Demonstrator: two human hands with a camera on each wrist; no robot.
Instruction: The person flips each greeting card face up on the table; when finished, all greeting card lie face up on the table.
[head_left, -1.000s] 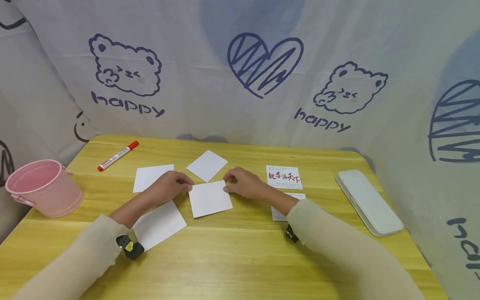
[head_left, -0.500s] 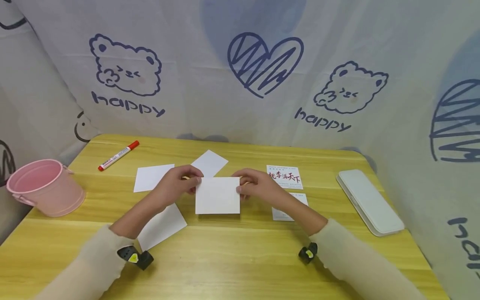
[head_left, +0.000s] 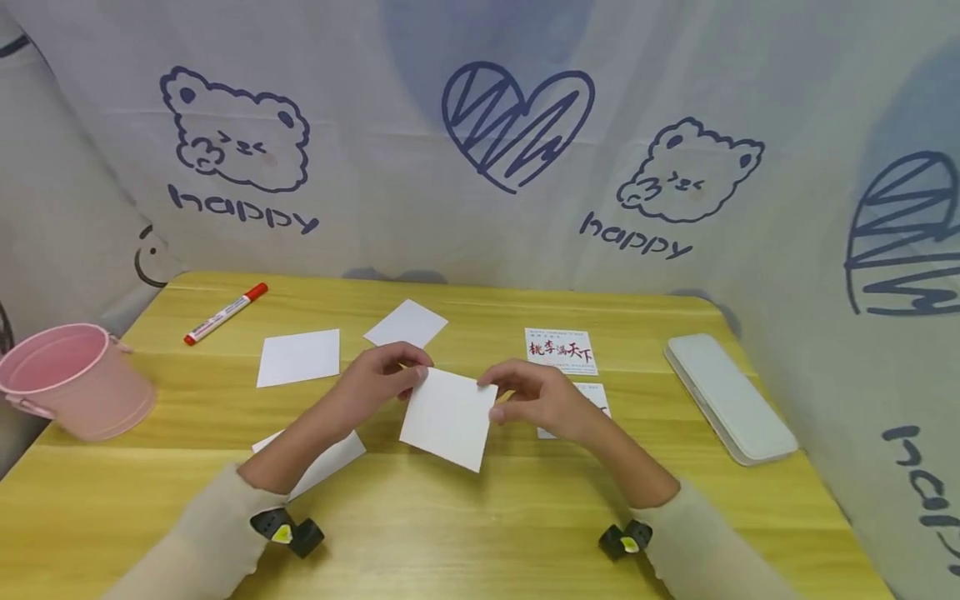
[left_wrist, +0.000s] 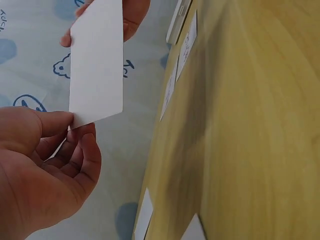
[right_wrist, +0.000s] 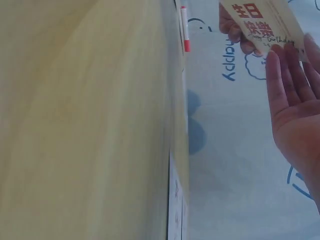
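Note:
Both hands hold a birthday card [head_left: 448,417] above the table, its blank white side toward the head camera. My left hand [head_left: 371,390] pinches its upper left corner between thumb and fingers. At the card's right edge, my right hand [head_left: 546,400] grips with the thumb in front and fingers behind. The right wrist view shows the underside of the card [right_wrist: 262,20], printed with red characters and dark script. Three blank white cards lie around the left arm: one card [head_left: 298,358] at left, another card [head_left: 408,322] behind, and a third card [head_left: 330,461] partly under the forearm.
Two printed cards lie at right; the rear card [head_left: 561,352] has red characters, the nearer card [head_left: 592,392] is partly hidden by the right hand. A white case [head_left: 729,400] lies farther right. At left are a red marker [head_left: 225,314] and a pink bucket [head_left: 78,383]. A curtain hangs behind.
The card has been lifted from the table and brought nearer and to the right, and it now tilts with its right side lower. Both hands have moved along with it.

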